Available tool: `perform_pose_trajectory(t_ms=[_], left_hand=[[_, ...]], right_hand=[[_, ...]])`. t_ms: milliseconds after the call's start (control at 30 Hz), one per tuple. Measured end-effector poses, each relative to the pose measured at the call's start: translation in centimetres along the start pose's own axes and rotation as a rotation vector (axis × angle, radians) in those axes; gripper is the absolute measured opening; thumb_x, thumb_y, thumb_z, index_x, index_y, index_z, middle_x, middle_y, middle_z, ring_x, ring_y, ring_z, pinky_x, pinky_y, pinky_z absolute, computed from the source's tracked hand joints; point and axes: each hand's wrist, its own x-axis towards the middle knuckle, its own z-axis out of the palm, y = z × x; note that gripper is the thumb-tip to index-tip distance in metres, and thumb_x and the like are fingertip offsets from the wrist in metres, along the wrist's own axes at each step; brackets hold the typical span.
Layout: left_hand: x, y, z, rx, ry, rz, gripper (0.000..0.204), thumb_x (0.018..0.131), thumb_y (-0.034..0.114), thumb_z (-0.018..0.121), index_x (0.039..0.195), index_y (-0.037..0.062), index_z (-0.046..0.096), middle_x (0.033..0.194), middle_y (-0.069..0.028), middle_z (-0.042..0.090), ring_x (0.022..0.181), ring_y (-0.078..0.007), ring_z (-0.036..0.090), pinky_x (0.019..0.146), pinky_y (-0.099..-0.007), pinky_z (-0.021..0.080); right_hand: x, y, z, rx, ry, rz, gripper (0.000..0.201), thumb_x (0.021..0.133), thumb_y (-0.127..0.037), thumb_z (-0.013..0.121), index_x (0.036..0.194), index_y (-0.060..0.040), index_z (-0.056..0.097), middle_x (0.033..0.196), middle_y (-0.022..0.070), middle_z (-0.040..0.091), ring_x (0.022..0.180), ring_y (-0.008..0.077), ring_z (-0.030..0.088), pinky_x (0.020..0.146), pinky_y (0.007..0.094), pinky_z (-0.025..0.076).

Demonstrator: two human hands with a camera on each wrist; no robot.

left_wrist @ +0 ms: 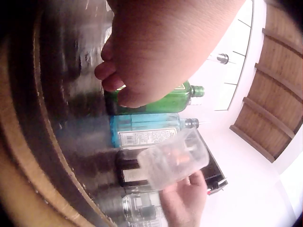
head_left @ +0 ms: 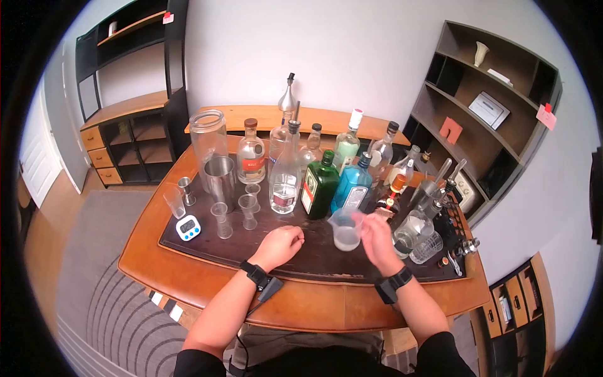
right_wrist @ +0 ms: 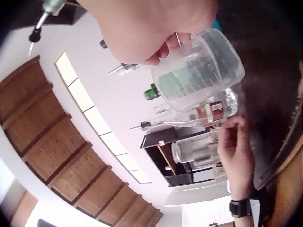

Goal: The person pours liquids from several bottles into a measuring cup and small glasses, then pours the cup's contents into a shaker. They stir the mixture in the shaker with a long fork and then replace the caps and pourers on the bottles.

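Note:
My right hand (head_left: 379, 243) grips a translucent plastic measuring cup (head_left: 345, 231) by its side, above the dark desk pad. Printed graduation marks show on the cup's wall in the right wrist view, and some liquid (right_wrist: 229, 61) lies in its bottom. My left hand (head_left: 278, 245) is low over the pad, left of the cup, its fingers loosely curled with nothing visible in them. Behind the cup stand a blue bottle (head_left: 353, 187) and a green bottle (head_left: 320, 188). A clear bottle with a pour spout (head_left: 284, 182) rises beyond my left hand.
Small glasses (head_left: 249, 213), a metal shaker tin (head_left: 220, 179), a jigger (head_left: 186, 190) and a white timer (head_left: 188, 228) stand on the left. To the right are a dark bottle with an orange cap (head_left: 389, 201), a tilted ribbed glass (head_left: 427, 247) and bar tools (head_left: 453, 266).

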Motion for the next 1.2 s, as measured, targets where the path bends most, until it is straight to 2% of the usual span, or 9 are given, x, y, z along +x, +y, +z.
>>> perform_pose_trajectory(t_ms=[133,200,233,367,467,533,600,667,1200], left_hand=[[0.1,0.1,0.0,-0.033,-0.026,-0.055,0.010,0.086,0.010,0.067,0.091,0.0022,0.065,0.085,-0.0156,0.065,0.080,-0.0339,0.066,0.073,-0.0442,0.052],[0.1,-0.2,0.2,-0.029,-0.023,-0.048,0.010,0.087,0.009,0.067,0.091,0.0006,0.065,0.083,-0.0151,0.065,0.077,-0.0296,0.066,0.070,-0.0405,0.052],[0.2,-0.3,0.2,-0.032,-0.008,-0.042,0.009,0.087,0.007,0.068,0.092,-0.0010,0.065,0.081,-0.0145,0.064,0.073,-0.0253,0.066,0.068,-0.0368,0.053],[0.4,-0.4,0.3,-0.045,-0.023,-0.056,0.009,0.087,0.006,0.068,0.091,-0.0011,0.065,0.082,-0.0140,0.065,0.073,-0.0244,0.065,0.067,-0.0360,0.052],[0.6,-0.4,0.4,-0.031,-0.038,-0.060,0.008,0.087,0.006,0.068,0.091,-0.0011,0.065,0.082,-0.0136,0.065,0.073,-0.0250,0.065,0.068,-0.0359,0.052],[0.8,-0.3,0.2,-0.012,-0.020,-0.064,0.008,0.087,0.008,0.066,0.091,0.0012,0.066,0.083,-0.0146,0.067,0.077,-0.0311,0.066,0.069,-0.0403,0.053],[0.9,-0.3,0.1,-0.017,-0.009,-0.059,0.008,0.087,0.006,0.066,0.092,0.0003,0.066,0.083,-0.0141,0.067,0.075,-0.0288,0.067,0.068,-0.0382,0.053],[0.9,-0.1,0.0,-0.025,0.003,-0.085,0.007,0.087,0.004,0.067,0.093,-0.0003,0.066,0.083,-0.0141,0.067,0.075,-0.0274,0.067,0.067,-0.0364,0.053],[0.8,0.0,-0.1,-0.009,0.013,-0.149,0.009,0.088,0.004,0.068,0.094,-0.0022,0.066,0.084,-0.0152,0.067,0.075,-0.0248,0.068,0.067,-0.0344,0.052]], right_hand=[[-1.1,3.8,-2.7,0.084,-0.023,0.073,0.010,0.096,-0.003,0.052,0.090,-0.0020,0.059,0.116,0.0183,0.067,0.106,0.0217,0.060,0.092,0.0337,0.047],[-1.6,3.5,-2.0,0.127,0.029,0.146,0.012,0.096,-0.001,0.053,0.086,-0.0033,0.058,0.104,0.0130,0.066,0.106,0.0181,0.059,0.086,0.0289,0.043],[-1.7,3.6,-2.0,0.107,0.014,0.121,0.011,0.098,-0.003,0.053,0.088,-0.0030,0.059,0.108,0.0118,0.067,0.102,0.0161,0.060,0.085,0.0287,0.044],[-2.4,4.0,-2.5,-0.022,0.020,0.167,0.005,0.099,-0.006,0.056,0.095,-0.0036,0.060,0.109,0.0083,0.067,0.100,0.0142,0.061,0.087,0.0280,0.045],[-3.2,5.1,-2.2,-0.157,0.085,0.112,0.007,0.100,-0.009,0.060,0.104,-0.0042,0.059,0.105,0.0043,0.067,0.097,0.0114,0.060,0.087,0.0266,0.046],[-3.5,6.3,-2.5,-0.340,0.086,-0.075,0.011,0.101,-0.007,0.058,0.112,-0.0058,0.055,0.111,0.0065,0.068,0.097,0.0127,0.061,0.089,0.0261,0.048],[-4.3,5.5,-1.3,-0.500,0.085,-0.129,0.008,0.103,-0.009,0.057,0.109,-0.0040,0.058,0.101,0.0016,0.064,0.096,0.0095,0.059,0.088,0.0265,0.048],[-4.7,4.9,-0.8,-0.518,0.066,-0.099,0.010,0.101,-0.010,0.060,0.107,-0.0022,0.058,0.097,0.0027,0.063,0.092,0.0095,0.062,0.081,0.0262,0.050],[-4.7,5.1,-0.5,-0.527,0.029,-0.091,0.019,0.102,-0.008,0.055,0.120,-0.0021,0.050,0.097,0.0060,0.060,0.090,0.0123,0.063,0.078,0.0272,0.051]])
